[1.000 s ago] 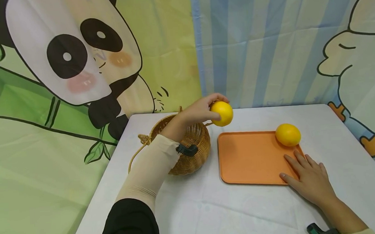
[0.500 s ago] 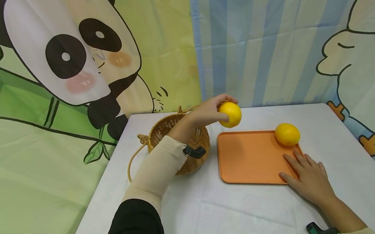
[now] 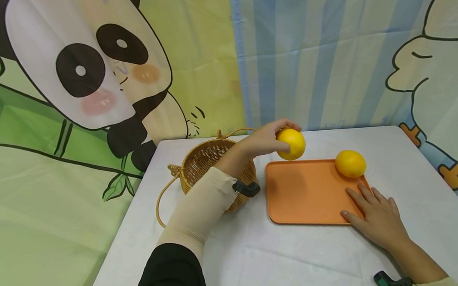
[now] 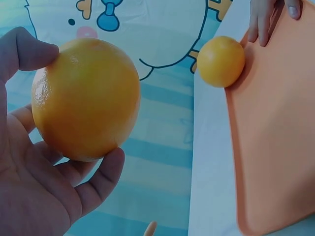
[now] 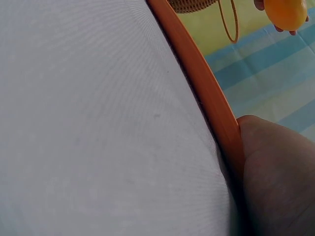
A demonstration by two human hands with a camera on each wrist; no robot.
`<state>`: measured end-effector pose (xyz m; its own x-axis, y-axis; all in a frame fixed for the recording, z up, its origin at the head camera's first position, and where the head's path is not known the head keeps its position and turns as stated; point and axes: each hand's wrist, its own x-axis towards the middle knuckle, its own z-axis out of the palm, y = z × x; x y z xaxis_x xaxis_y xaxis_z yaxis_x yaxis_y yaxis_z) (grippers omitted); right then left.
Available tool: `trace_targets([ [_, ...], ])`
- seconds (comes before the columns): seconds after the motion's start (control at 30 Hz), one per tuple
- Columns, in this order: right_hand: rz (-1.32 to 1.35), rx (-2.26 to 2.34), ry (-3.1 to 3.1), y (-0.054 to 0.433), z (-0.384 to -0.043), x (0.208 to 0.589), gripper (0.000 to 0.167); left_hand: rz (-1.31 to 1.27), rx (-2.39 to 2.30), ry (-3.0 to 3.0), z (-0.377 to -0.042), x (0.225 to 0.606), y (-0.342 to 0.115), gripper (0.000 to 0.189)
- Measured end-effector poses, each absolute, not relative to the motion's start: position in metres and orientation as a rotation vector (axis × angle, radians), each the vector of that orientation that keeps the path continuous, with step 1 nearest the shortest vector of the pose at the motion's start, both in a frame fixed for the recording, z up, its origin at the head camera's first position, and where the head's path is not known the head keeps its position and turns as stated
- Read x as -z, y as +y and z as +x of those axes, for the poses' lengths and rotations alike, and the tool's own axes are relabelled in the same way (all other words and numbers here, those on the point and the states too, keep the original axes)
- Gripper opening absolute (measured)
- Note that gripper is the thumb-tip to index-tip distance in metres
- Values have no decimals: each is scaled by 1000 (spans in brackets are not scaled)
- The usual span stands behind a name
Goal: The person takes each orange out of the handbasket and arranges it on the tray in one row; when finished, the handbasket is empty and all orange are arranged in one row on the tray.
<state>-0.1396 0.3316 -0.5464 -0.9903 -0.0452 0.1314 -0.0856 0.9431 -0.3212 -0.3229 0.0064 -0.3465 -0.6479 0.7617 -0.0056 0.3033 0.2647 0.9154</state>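
My left hand [image 3: 265,140] grips a yellow-orange fruit [image 3: 291,144], which looks like an orange, above the far left edge of an orange tray [image 3: 305,195]. In the left wrist view the thumb and fingers curl round this smooth, shiny orange [image 4: 86,98]. A second orange [image 3: 350,164] rests in the tray's far right corner. My right hand [image 3: 378,217] lies on the tray's right edge with fingers spread, just in front of that second orange. Only part of the right hand [image 5: 278,172] shows in the right wrist view, against the tray's rim [image 5: 206,88].
A wicker basket [image 3: 199,162] with thin looped handles stands left of the tray, partly hidden behind my left forearm. A white cloth [image 3: 297,260] covers the table. Printed curtains [image 3: 317,56] hang right behind the table's far edge.
My left hand has moved right with the orange, from beside the basket to over the tray's far left edge, dropping slightly. The right hand, tray and second orange have stayed put.
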Motion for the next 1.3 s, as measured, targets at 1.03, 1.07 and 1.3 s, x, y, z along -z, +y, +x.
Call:
trace_targets([
  [1.03, 105, -495, -2980, 334, -141, 550, 87, 935, -1370, 2025, -308, 377, 45, 51],
  [1.07, 103, -495, -2982, 334, -141, 549, 87, 941, -1371, 2030, -308, 378, 46, 52],
  [1.3, 93, -499, -2988, 334, -141, 548, 87, 883, -1427, 1982, -306, 390, 55, 52],
])
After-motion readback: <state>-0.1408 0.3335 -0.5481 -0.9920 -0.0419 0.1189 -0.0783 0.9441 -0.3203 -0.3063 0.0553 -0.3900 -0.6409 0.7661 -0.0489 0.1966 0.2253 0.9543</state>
